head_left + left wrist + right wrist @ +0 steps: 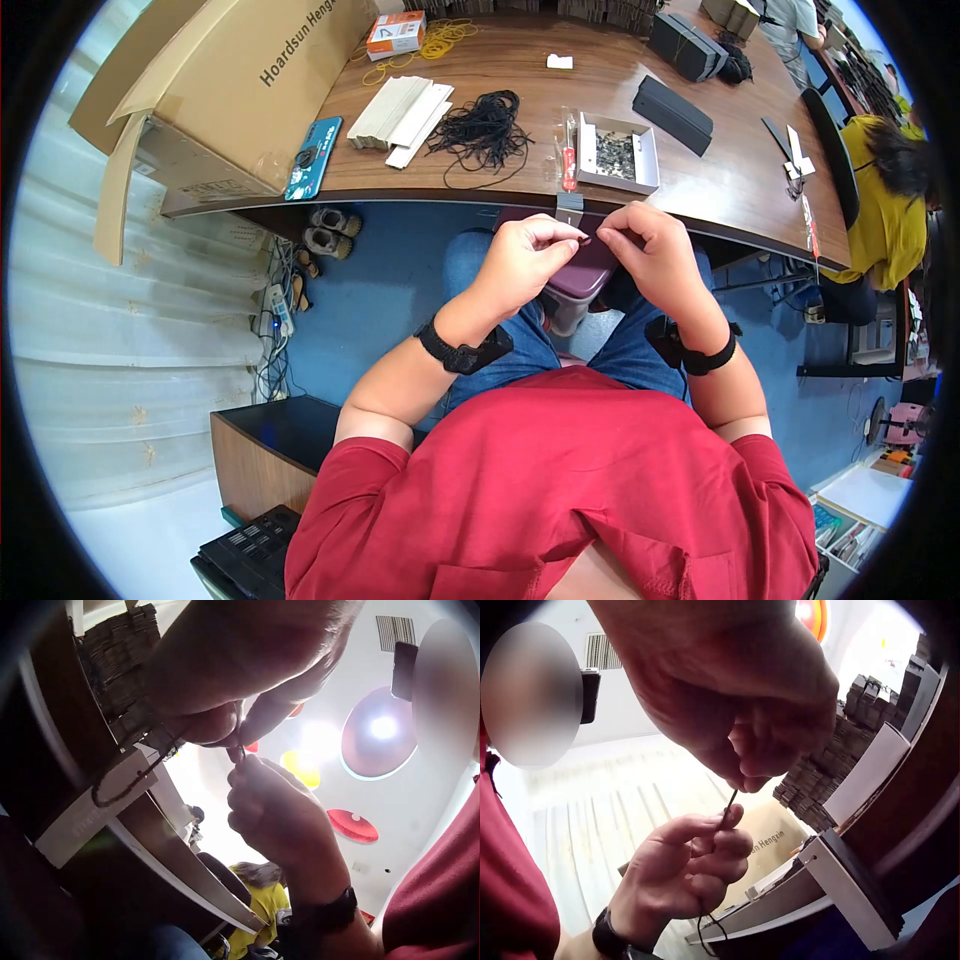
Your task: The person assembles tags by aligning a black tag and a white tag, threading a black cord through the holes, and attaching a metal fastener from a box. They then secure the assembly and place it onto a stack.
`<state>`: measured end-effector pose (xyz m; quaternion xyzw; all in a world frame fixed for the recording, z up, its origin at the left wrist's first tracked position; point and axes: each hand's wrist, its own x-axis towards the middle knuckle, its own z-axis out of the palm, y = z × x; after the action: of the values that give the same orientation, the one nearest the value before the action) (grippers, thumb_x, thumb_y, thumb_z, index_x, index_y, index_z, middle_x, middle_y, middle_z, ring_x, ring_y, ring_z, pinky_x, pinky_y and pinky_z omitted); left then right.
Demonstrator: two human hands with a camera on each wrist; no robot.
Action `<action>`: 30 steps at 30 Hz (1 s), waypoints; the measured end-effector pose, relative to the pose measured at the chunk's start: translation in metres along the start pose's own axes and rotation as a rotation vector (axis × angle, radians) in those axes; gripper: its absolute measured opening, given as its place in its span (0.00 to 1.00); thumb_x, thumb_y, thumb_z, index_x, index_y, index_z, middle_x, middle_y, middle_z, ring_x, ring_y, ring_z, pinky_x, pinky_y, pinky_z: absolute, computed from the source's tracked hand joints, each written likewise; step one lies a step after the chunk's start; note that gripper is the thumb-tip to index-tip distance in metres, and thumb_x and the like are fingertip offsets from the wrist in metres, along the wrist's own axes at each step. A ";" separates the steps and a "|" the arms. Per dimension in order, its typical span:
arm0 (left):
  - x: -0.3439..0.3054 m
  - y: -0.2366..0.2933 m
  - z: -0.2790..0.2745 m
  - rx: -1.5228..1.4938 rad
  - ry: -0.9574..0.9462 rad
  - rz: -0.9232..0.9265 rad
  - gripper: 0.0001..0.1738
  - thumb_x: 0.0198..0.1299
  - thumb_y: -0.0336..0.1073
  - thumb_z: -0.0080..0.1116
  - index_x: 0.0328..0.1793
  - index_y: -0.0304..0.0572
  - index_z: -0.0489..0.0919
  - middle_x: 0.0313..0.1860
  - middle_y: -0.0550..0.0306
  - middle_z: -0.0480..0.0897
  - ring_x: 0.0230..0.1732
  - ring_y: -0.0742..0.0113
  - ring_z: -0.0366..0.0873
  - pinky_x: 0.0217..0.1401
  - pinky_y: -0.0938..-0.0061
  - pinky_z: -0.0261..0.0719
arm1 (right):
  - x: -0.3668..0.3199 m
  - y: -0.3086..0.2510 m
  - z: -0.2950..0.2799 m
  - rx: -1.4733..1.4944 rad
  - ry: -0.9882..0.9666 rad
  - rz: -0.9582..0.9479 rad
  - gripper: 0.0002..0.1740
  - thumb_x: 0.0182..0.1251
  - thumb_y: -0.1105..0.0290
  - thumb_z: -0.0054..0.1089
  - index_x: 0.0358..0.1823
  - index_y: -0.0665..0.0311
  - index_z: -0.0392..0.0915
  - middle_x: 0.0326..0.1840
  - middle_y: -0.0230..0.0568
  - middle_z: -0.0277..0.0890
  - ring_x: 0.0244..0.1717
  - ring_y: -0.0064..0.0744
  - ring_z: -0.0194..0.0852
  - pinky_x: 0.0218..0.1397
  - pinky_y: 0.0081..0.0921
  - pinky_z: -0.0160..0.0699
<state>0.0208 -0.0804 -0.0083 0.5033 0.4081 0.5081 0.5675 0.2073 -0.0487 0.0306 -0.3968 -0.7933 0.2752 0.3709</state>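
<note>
My left hand [522, 262] and right hand [655, 255] meet fingertip to fingertip just off the table's front edge. Between them runs a thin black cord [731, 801], pinched by thumb and fingers on both sides. Part of the cord hangs as a loop [139, 775] from the left hand in the left wrist view. Beyond the hands, at the table edge, is a stack of grey tags [569, 207]; the right wrist view shows its pale front tag [847, 892] with a small hole near one corner. The fingers hide the cord's ends.
On the table [500, 50] lie a tangle of black cords [483, 130], pale card strips [392, 113], a white box of small dark pieces [645, 165] and dark grey stacks [672, 115]. A large carton [230, 120] stands left. A purple stool [585, 270] sits under the hands.
</note>
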 end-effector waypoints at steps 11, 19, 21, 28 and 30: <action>0.013 -0.002 -0.001 0.674 0.071 0.278 0.08 0.60 0.32 0.60 0.32 0.34 0.81 0.23 0.66 0.74 0.24 0.77 0.70 0.25 0.78 0.69 | -0.021 0.016 0.023 -0.073 0.250 -0.002 0.05 0.52 0.78 0.66 0.30 0.64 0.78 0.27 0.39 0.75 0.27 0.35 0.76 0.30 0.26 0.74; 0.011 -0.007 0.002 -0.424 0.013 -0.453 0.10 0.63 0.34 0.59 0.43 0.33 0.80 0.19 0.73 0.66 0.16 0.87 0.53 0.15 0.86 0.47 | -0.027 0.013 0.037 -0.271 0.218 -0.322 0.06 0.48 0.75 0.66 0.28 0.60 0.77 0.26 0.34 0.75 0.27 0.36 0.77 0.29 0.29 0.76; 0.009 -0.015 0.004 -0.035 0.013 -0.163 0.08 0.62 0.31 0.59 0.42 0.32 0.81 0.23 0.69 0.70 0.22 0.85 0.60 0.21 0.86 0.56 | -0.020 0.013 0.030 -0.311 0.230 -0.387 0.06 0.48 0.75 0.66 0.28 0.60 0.78 0.26 0.35 0.75 0.27 0.35 0.77 0.29 0.28 0.76; 0.005 -0.013 0.004 0.248 -0.082 -0.024 0.05 0.57 0.24 0.60 0.39 0.30 0.80 0.34 0.64 0.74 0.35 0.80 0.72 0.38 0.84 0.72 | -0.014 0.027 0.020 -0.048 0.093 -0.245 0.06 0.50 0.75 0.67 0.30 0.64 0.79 0.26 0.38 0.76 0.26 0.38 0.77 0.28 0.27 0.75; 0.004 -0.016 0.004 0.151 -0.107 -0.050 0.04 0.56 0.23 0.60 0.38 0.31 0.79 0.34 0.64 0.74 0.35 0.81 0.72 0.38 0.83 0.73 | -0.015 0.027 0.017 0.004 0.050 -0.224 0.06 0.52 0.76 0.66 0.31 0.65 0.79 0.27 0.39 0.76 0.25 0.38 0.76 0.28 0.27 0.74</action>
<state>0.0275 -0.0771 -0.0235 0.5607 0.4267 0.4339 0.5614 0.2111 -0.0496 -0.0049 -0.3118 -0.8225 0.2237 0.4198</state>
